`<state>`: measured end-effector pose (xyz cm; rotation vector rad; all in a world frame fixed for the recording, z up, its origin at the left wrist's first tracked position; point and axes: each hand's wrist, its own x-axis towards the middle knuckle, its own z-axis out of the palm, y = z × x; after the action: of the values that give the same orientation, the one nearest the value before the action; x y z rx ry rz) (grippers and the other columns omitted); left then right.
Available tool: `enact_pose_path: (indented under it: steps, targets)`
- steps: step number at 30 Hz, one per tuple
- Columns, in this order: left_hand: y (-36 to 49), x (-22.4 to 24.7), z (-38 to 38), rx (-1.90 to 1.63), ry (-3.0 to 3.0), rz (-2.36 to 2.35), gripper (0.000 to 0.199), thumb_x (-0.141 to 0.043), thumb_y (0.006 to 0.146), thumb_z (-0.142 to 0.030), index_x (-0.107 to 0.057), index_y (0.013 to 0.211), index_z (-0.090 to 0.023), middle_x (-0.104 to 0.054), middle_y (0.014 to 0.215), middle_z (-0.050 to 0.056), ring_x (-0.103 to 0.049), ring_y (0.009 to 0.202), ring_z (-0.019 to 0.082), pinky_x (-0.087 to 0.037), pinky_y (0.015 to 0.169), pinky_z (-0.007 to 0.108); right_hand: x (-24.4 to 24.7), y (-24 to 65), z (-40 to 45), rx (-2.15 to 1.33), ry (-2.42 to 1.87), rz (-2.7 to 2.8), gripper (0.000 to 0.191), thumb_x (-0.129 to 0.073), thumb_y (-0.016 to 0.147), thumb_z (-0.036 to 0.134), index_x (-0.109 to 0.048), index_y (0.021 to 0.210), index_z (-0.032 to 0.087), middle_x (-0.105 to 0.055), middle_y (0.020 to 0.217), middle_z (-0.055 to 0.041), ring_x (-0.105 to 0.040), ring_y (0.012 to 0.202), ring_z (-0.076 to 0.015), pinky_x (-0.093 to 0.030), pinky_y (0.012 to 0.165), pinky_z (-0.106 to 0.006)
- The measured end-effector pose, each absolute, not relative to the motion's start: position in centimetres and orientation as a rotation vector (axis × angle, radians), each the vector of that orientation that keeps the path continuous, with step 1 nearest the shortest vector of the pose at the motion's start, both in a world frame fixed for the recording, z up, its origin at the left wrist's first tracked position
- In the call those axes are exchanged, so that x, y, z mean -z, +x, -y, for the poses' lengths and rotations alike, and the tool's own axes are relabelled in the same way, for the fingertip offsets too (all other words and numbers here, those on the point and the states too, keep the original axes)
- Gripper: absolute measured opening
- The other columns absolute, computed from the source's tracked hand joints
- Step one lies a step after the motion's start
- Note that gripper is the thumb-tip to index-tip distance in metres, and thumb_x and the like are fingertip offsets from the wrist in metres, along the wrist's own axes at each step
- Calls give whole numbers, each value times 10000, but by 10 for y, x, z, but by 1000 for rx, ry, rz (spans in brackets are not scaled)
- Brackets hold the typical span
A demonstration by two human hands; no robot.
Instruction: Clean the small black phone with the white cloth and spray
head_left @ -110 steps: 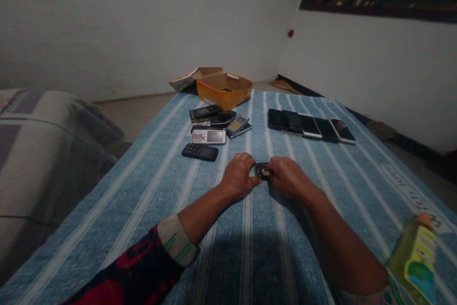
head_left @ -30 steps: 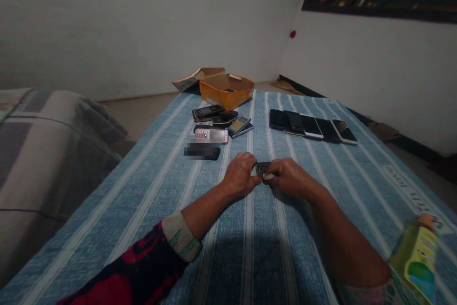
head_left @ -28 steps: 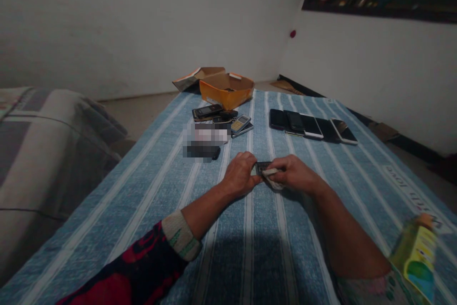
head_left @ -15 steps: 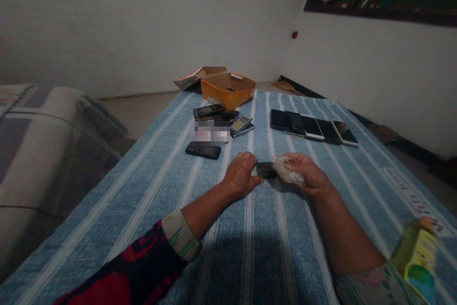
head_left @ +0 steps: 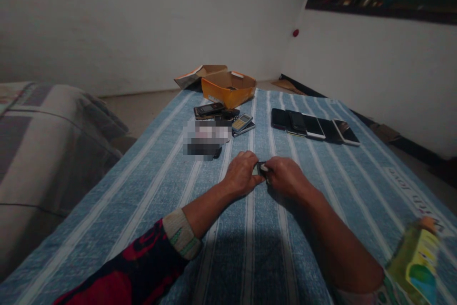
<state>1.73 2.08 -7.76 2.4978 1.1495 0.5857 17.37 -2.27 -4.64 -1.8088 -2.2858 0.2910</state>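
**A:** We're live over a striped blue bedspread [head_left: 143,200], with a grey draped couch [head_left: 53,162] away to the left of our landmark, the orange cardboard box [head_left: 228,93], which sits at the bedspread's far end.

**B:** We see a row of smartphones [head_left: 307,126] lying to the right of the box, and a cluster of keypad phones [head_left: 221,119] just in front of it, with a blurred patch [head_left: 205,138] closer to us.

**A:** And well in front of the box, here's the action! The left hand [head_left: 241,174] is curled, its fingers closed on one edge of a small black phone [head_left: 260,166] lying flat on the bedspread.

**B:** The right hand [head_left: 287,176] is nearly closed too, pressing a pale wad [head_left: 264,168] against the phone's other end.

**A:** What's the wad made of? We can't tell from here; those fingers cover most of it.
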Motion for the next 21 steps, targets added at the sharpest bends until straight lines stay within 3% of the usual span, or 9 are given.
enact_pose_path:
  steps: [4,8,13,18,21]
  targets:
    - [18,76,-20,-573,2490,-1164,211,-735,702,-281,-590,817,-181,-597,927,54,-527,918,242,-460,792,371,48,175,21,-317,-1767,2269,200,-503,838,135,-675,743,173,-667,758,-47,-577,713,-151,-356,654,-251]
    - [19,74,-20,-583,2459,-1168,198,-737,690,-265,-596,805,-189,-593,913,44,-526,914,235,-455,805,376,50,175,16,-135,-1923,2171,197,-503,839,135,-693,795,157,-684,830,-88,-592,771,-179,-350,655,-267]
    - [19,77,-22,-592,2473,-1153,198,-728,697,-270,-594,813,-182,-596,918,53,-525,906,241,-461,786,372,46,171,20,-244,-1833,2399,190,-524,849,175,-703,784,184,-694,785,-70,-598,719,-174,-339,638,-277]
    - [19,79,-23,-619,2481,-1125,172,-705,701,-240,-604,826,-181,-594,904,48,-526,908,235,-459,812,363,45,162,14,-57,-1944,2260,236,-468,870,152,-704,864,158,-694,885,-96,-608,791,-184,-345,639,-270]
    - [19,80,-23,-629,2475,-1132,157,-678,713,-243,-601,835,-181,-590,895,48,-528,909,236,-460,812,365,44,160,13,-155,-1892,2345,223,-489,850,151,-711,837,170,-702,851,-79,-607,767,-176,-342,630,-266]
